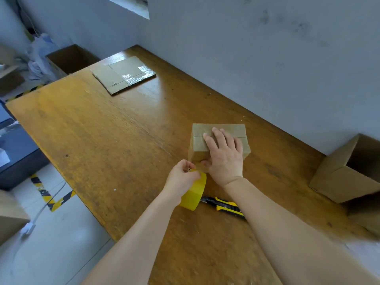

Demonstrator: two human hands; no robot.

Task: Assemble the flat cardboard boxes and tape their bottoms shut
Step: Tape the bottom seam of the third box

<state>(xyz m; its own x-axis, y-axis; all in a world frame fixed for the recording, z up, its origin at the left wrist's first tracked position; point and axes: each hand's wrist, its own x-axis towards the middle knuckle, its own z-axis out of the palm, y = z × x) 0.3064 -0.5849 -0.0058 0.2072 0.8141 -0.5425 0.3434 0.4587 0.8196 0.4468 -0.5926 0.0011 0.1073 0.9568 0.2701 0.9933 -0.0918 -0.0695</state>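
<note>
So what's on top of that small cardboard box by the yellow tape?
The right hand lies flat on the small box, fingers straight, across the seam in its closed top. The stretch of seam under the palm is hidden, so any tape there cannot be seen.

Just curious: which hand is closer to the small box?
Right. The right hand presses flat on the small box; the left hand grips the tape roll beside its near corner.

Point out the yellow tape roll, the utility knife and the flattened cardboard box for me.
tape roll (pixel 194 197): head view, yellow outer side.
utility knife (pixel 224 206): head view, middle of handle.
flat cardboard box (pixel 123 74): head view, top panel.
</note>
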